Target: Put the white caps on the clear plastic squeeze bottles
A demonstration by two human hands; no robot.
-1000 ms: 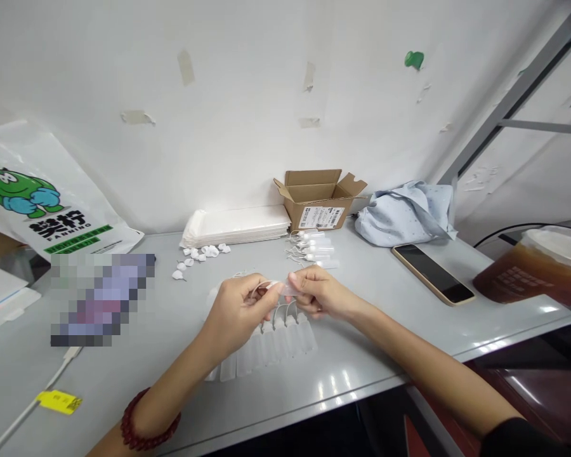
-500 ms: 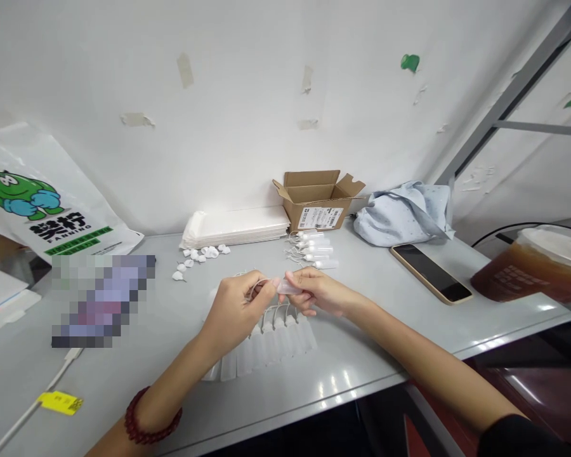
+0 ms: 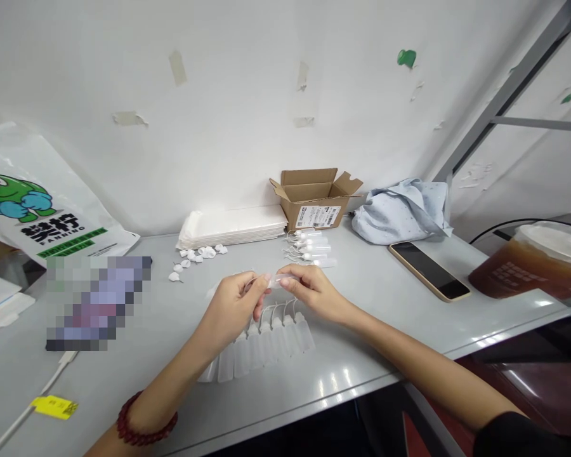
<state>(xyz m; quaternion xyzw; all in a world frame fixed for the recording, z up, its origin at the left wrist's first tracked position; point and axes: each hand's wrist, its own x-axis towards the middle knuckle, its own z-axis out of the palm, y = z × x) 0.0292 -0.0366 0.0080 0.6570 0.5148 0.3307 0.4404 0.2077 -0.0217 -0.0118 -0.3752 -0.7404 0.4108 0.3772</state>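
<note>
In front of me, my left hand (image 3: 235, 299) and my right hand (image 3: 316, 291) meet over the table. Between them is a small translucent plastic bottle (image 3: 278, 279); the right fingers pinch its body, and the left thumb and fingers close on its neck end, with a thin cord at them. Below lies a row of similar translucent bottles (image 3: 266, 348) with white necks and looped cords, partly hidden by my left hand and forearm. More such bottles (image 3: 314, 246) lie just beyond my right hand. Small white caps (image 3: 200, 255) are scattered farther left.
A stack of white flat packs (image 3: 233, 225) and an open cardboard box (image 3: 316, 200) stand by the wall. Right of them are a pale blue cloth (image 3: 400, 212), a phone (image 3: 428, 271) and a large drink cup (image 3: 528, 263). A printed bag (image 3: 52, 197) and blurred device (image 3: 99, 304) are at left.
My right fingers have shifted their grip along the bottle, curling more closely around it with the thumb nearer its neck. The left hand has moved only slightly; the view has shifted a little.
</note>
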